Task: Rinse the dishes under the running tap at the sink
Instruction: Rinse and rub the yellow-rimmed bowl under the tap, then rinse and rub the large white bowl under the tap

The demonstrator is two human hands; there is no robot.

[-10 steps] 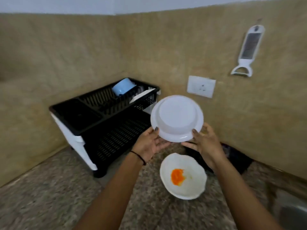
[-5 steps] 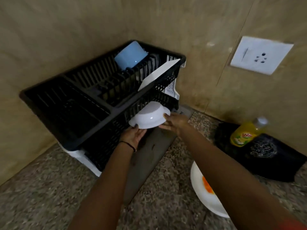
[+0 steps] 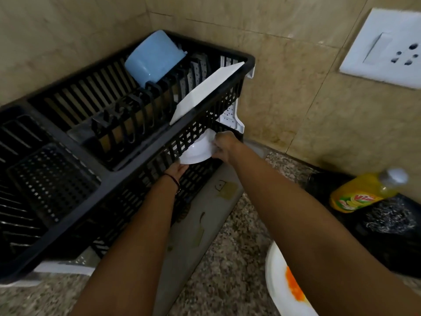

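The black dish rack's (image 3: 109,169) lattice screened part of a white bowl (image 3: 198,151) at the mouth of its lower tier. The left hand (image 3: 176,171) met the bowl's lower rim with its fingers hidden, so its grip could not be told. The right hand (image 3: 224,144) pinched the upper right rim. An orange-stained plate (image 3: 280,283) was cut off by the right forearm and the frame's bottom edge. The rack stood on a speckled granite counter (image 3: 227,258) in a corner of beige tiled wall (image 3: 284,99). The bowl tilted on edge, its rounded outside towards the camera and its rim running from lower left to upper right.
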